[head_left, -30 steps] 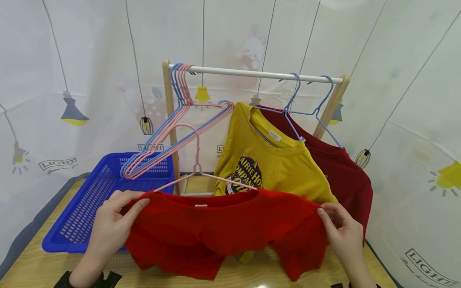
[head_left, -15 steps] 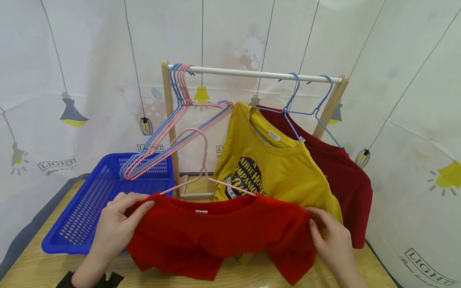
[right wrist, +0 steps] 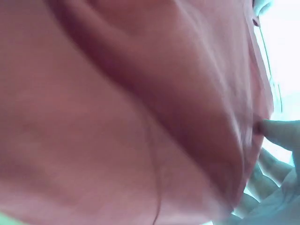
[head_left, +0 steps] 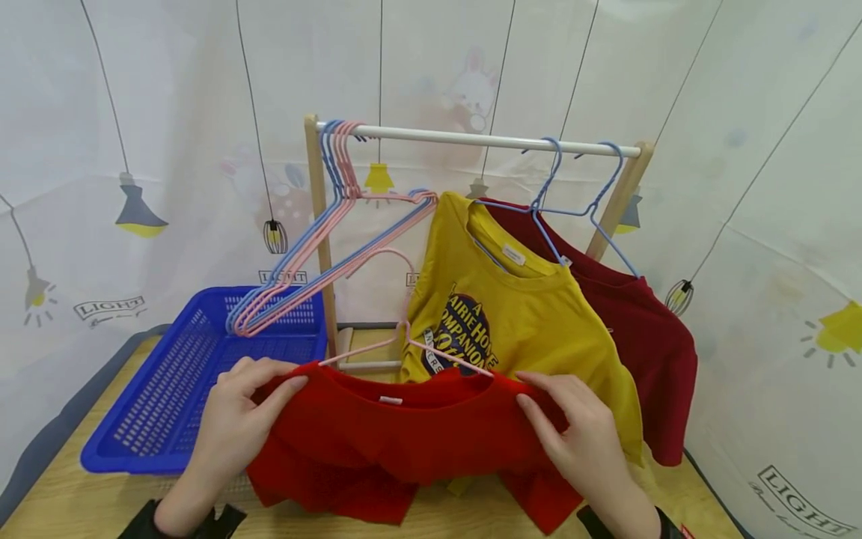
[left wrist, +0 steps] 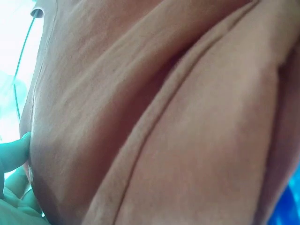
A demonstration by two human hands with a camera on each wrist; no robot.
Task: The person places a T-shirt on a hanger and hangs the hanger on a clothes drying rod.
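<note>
The red T-shirt (head_left: 411, 442) hangs on a pink hanger (head_left: 404, 329) just above the tabletop (head_left: 60, 501), in front of the wooden rack (head_left: 471, 138). The left hand (head_left: 236, 419) pinches its left shoulder; the right hand (head_left: 572, 434) has its grip curled over the right shoulder near the collar. Behind hang a yellow T-shirt (head_left: 525, 314) and a maroon shirt (head_left: 646, 329); a blue basket (head_left: 182, 374) sits to the left.

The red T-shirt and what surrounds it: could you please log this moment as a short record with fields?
held item: red T-shirt, on a pink hanger
left hand: grips the shirt's left shoulder
right hand: grips the shirt near the collar
rail: carries empty hangers, a yellow T-shirt and a dark red shirt
on table: blue basket
</note>
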